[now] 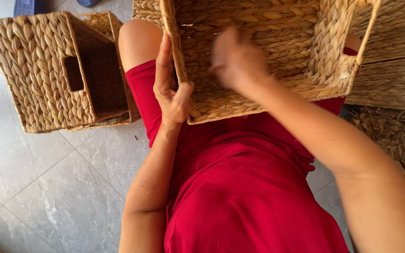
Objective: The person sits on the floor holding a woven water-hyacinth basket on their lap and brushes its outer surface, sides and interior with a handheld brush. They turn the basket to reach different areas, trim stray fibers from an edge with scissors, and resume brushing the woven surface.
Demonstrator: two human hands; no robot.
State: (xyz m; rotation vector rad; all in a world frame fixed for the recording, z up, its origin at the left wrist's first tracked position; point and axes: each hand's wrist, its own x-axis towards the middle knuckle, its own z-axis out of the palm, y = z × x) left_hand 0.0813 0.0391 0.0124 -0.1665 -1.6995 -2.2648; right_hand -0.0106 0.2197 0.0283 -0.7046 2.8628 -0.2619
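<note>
Floor: grey tiles, second basket beyond the left hand.
Basket: on lap, light, stiff weave; rim suits gripping.
Left hand: fingers clamped on basket's corner.
Right hand: blurred inside; cannot tell.

One camera on my head looks steeply down, close over my lap: my left hand, my right hand and the woven basket fill the upper frame, grey tile floor at left.

A second woven basket lies on its side on the grey tiled floor, toward the left edge. Loose dried fibre heaps at the right edge.
</note>
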